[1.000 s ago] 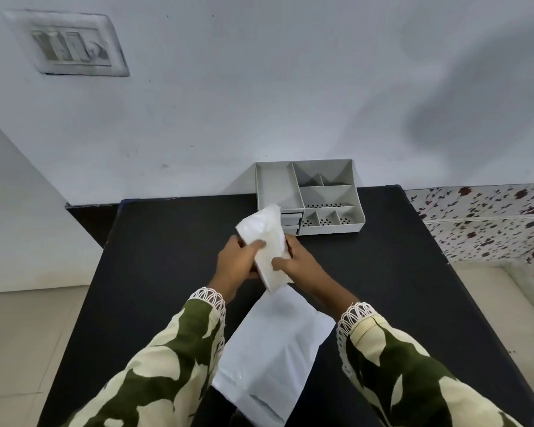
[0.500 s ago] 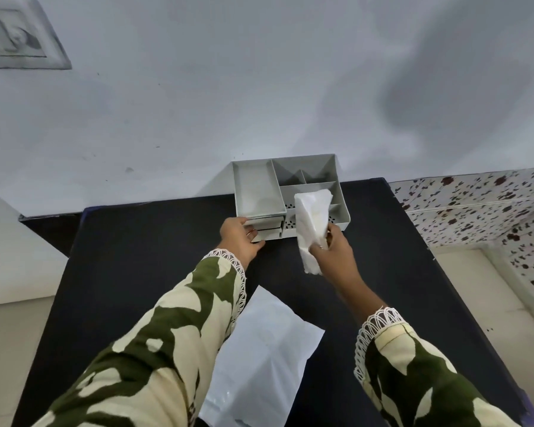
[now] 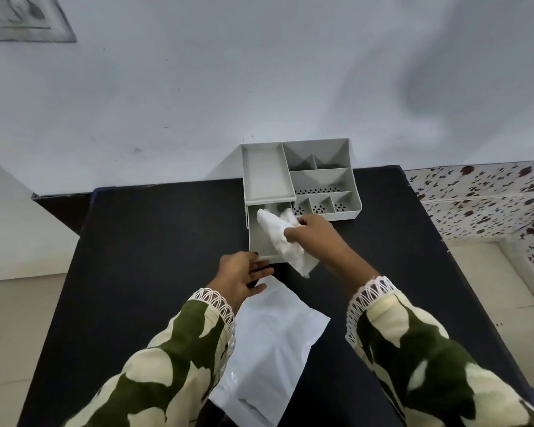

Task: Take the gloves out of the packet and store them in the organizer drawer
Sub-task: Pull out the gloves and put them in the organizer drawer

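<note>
A grey organizer (image 3: 321, 180) stands at the table's far edge against the wall. Its drawer (image 3: 259, 238) is pulled out toward me. My right hand (image 3: 315, 238) grips the crumpled white gloves (image 3: 282, 238) and holds them over the drawer, their far end inside it and their near end hanging past the drawer's front right corner. My left hand (image 3: 241, 277) rests at the drawer's front edge with the fingers spread and holds nothing. The white packet (image 3: 265, 349) lies flat on the black table (image 3: 154, 257) near me, between my forearms.
The organizer's top has several open compartments, some with perforated floors. A white wall rises right behind it. A speckled counter (image 3: 487, 195) adjoins the table on the right. Floor tiles show on both sides of the table.
The drawer has slid out toward me. My right hand has brought the gloves down from above the organizer into the drawer. My left hand has come back to the drawer's front edge.
</note>
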